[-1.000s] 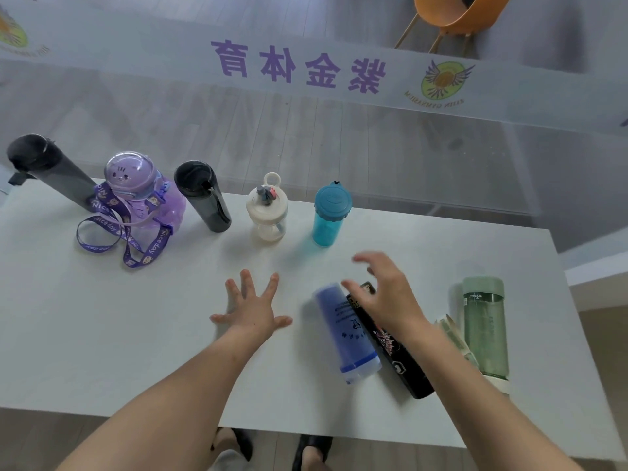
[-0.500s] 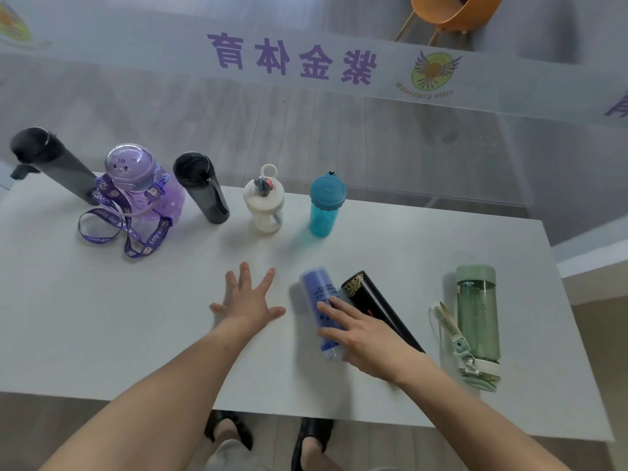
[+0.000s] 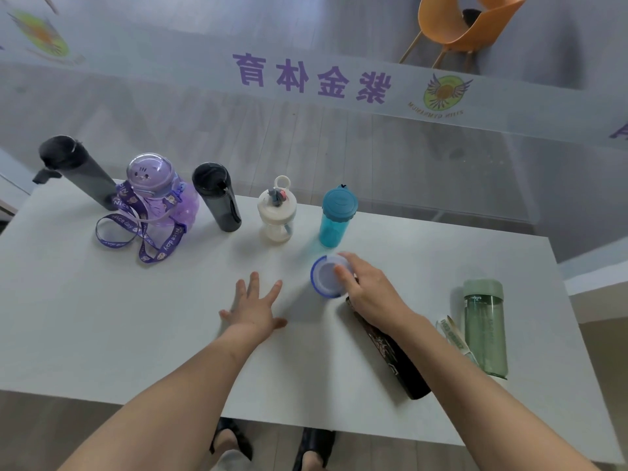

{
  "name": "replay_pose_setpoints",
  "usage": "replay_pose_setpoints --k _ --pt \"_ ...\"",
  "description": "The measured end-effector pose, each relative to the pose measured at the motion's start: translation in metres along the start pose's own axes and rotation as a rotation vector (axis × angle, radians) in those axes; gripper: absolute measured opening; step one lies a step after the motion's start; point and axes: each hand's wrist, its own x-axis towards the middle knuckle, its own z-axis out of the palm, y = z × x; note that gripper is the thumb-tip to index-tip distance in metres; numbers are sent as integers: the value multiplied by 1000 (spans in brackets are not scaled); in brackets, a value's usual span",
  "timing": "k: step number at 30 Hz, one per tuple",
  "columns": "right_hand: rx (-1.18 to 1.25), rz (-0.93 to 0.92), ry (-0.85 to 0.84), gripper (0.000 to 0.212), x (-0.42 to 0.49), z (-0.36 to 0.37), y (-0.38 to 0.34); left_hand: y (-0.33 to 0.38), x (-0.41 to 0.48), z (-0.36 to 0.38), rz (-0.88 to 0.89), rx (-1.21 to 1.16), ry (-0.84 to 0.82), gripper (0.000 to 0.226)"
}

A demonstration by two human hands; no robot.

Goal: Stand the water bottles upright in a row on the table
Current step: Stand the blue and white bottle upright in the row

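Several bottles stand upright along the table's far edge: a tall dark one [image 3: 76,171], a purple one with a strap [image 3: 154,188], a black one [image 3: 217,197], a small cream one [image 3: 277,215] and a teal one [image 3: 336,215]. My right hand [image 3: 370,290] grips a blue-violet bottle [image 3: 326,277], raised on end so I see its round blue-rimmed end, just in front of the teal one. My left hand [image 3: 255,305] rests flat on the table, fingers spread. A black patterned bottle [image 3: 390,355] and a green bottle [image 3: 486,329] lie on their sides at the right.
The white table [image 3: 102,317] ends in a near edge, with my shoes below it. A glass partition with purple lettering stands right behind the far edge. An orange chair [image 3: 465,25] sits beyond it.
My right hand took hold of the lying blue-violet bottle and tipped it up on end, moving it toward the teal bottle. My left hand stayed flat on the table.
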Motion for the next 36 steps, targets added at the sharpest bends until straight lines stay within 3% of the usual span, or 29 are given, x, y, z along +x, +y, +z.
replay_pose_setpoints --k 8,12,15,19,25,32,36 --pt "258 231 101 33 25 -4 2 1 -1 -2 2 23 2 92" --pt "281 207 156 68 19 -1 3 1 -1 -1 -6 21 -1 91" --pt "122 111 161 89 14 5 0 2 -3 -2 -15 10 -2 90" --pt "65 48 232 86 16 7 3 10 -8 -2 -32 -26 12 87" --pt "76 145 359 86 26 -22 25 28 -20 8 -40 -52 41 81" --pt "90 111 460 83 34 -39 50 42 -23 14 -51 -141 40 68" --pt "131 87 490 84 44 -46 52 51 -28 13 -26 -201 7 74"
